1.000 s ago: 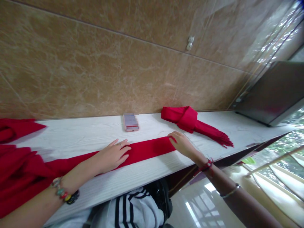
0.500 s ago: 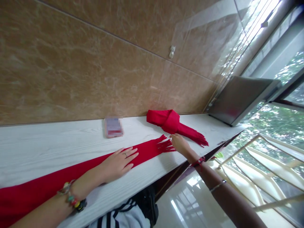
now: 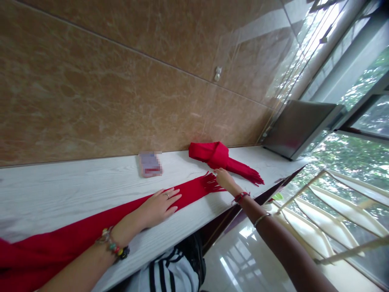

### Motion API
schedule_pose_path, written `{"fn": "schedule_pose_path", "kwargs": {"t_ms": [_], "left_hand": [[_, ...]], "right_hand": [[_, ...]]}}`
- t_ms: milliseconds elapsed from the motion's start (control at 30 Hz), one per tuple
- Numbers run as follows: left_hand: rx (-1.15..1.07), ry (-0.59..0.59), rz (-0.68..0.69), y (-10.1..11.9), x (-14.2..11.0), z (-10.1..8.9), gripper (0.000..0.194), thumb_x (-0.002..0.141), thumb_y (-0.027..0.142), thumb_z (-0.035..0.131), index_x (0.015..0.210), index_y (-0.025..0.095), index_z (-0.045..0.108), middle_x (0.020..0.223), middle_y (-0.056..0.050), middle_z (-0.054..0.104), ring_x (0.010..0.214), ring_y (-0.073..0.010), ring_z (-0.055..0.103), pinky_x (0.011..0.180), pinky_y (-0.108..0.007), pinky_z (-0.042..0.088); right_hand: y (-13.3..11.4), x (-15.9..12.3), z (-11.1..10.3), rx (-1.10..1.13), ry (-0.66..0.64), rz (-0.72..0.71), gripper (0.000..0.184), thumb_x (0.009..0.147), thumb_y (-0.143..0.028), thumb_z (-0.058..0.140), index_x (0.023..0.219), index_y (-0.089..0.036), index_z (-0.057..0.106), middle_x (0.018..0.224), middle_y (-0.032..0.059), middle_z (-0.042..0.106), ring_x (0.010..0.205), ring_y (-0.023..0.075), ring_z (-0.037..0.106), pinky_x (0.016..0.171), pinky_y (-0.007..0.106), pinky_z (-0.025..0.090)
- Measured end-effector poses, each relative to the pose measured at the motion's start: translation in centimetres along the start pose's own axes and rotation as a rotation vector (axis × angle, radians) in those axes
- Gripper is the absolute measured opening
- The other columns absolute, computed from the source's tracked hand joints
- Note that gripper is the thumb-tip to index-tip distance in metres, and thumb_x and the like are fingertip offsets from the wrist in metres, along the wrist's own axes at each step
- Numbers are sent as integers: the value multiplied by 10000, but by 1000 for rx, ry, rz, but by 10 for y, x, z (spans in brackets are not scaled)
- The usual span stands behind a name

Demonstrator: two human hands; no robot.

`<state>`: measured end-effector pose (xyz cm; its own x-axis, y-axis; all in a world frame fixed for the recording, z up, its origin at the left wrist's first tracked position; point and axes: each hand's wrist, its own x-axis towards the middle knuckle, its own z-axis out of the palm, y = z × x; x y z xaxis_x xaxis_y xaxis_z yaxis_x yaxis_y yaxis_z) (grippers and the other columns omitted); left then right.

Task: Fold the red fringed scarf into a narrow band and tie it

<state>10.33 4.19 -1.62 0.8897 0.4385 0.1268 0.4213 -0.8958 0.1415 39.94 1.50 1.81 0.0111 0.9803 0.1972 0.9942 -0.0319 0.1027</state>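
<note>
A long red scarf lies stretched along the white table, its fringed end toward the right. My left hand rests flat on the scarf's middle, fingers stretched out. At the fringed end, my right hand touches the fringe with fingers extended. A second red scarf, folded and knotted, lies just beyond my right hand near the wall.
A small pinkish box sits on the table by the brown marble wall. A grey open laptop stands at the far right by the window. The table's front edge drops to a glossy floor.
The scarf has been pulled out straight so its fringed end now shows. My right hand slid along to the fringe; my left hand stayed flat on the cloth. The view swung right.
</note>
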Motion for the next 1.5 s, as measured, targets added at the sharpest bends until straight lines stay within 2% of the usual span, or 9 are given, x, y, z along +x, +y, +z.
{"fn": "schedule_pose_path", "kwargs": {"t_ms": [133, 300, 467, 567, 800, 1067, 1167, 1333, 1500], "left_hand": [[0, 22, 8, -2, 0, 2, 419, 915, 349, 342, 1311, 232, 412, 1386, -41, 388, 1285, -182, 317, 1042, -360, 244], [23, -6, 0, -3, 1, 3, 424, 914, 339, 340, 1313, 213, 410, 1397, -55, 370, 1289, -190, 308, 1048, -376, 240], [40, -21, -1, -4, 3, 5, 437, 912, 329, 337, 1327, 202, 391, 1407, -56, 349, 1297, -184, 293, 1062, -379, 220], [31, -19, -8, -4, 4, 6, 436, 908, 328, 343, 1324, 210, 395, 1408, -51, 349, 1298, -189, 294, 1062, -385, 222], [37, -18, -19, -3, 4, 5, 434, 908, 335, 342, 1323, 218, 397, 1407, -44, 352, 1299, -186, 291, 1059, -374, 221], [19, -16, -27, -2, 4, 3, 422, 907, 337, 354, 1308, 224, 421, 1404, -46, 355, 1290, -184, 310, 1054, -365, 235], [4, 2, -34, -1, 4, 2, 417, 899, 334, 368, 1298, 233, 433, 1392, -41, 376, 1278, -185, 331, 1046, -362, 252], [2, 18, -36, 0, 4, 1, 413, 899, 329, 367, 1294, 234, 439, 1380, -39, 398, 1275, -184, 336, 1046, -361, 254], [19, -4, -26, 0, 4, 0, 420, 906, 337, 363, 1303, 216, 427, 1385, -42, 389, 1284, -180, 320, 1052, -356, 244]], "right_hand": [[-11, -14, -3, 92, 69, -2, 381, 773, 10, 340, 1024, -117, 598, 1017, 112, 632, 931, 176, 572, 824, 293, 428], [-35, -28, 15, 183, 7, -20, 308, 752, -7, 405, 879, -150, 647, 919, 51, 671, 866, 139, 597, 800, 223, 429], [-2, -36, 20, 140, 20, 189, 284, 729, 3, 400, 850, -89, 641, 881, 140, 649, 814, 186, 609, 727, 257, 436], [9, -38, 11, 132, 49, 212, 319, 759, -12, 375, 938, -90, 628, 952, 150, 636, 876, 194, 596, 763, 272, 427], [-38, -34, 5, 191, -36, -9, 311, 794, -68, 422, 996, -192, 625, 991, 40, 651, 928, 139, 578, 822, 216, 409], [8, -45, 11, 67, -24, 233, 335, 766, -20, 368, 993, -111, 597, 957, 156, 609, 833, 204, 600, 700, 287, 444], [0, -46, 4, 84, 14, 171, 362, 786, -31, 355, 1046, -134, 584, 1018, 133, 603, 910, 188, 576, 771, 283, 434], [-41, -40, 9, 144, -7, -6, 329, 790, -50, 392, 997, -180, 612, 1009, 61, 629, 945, 154, 557, 840, 254, 406], [-20, -43, 20, 88, 4, 166, 286, 773, -43, 399, 956, -121, 605, 944, 136, 619, 874, 206, 583, 725, 281, 434]]}}
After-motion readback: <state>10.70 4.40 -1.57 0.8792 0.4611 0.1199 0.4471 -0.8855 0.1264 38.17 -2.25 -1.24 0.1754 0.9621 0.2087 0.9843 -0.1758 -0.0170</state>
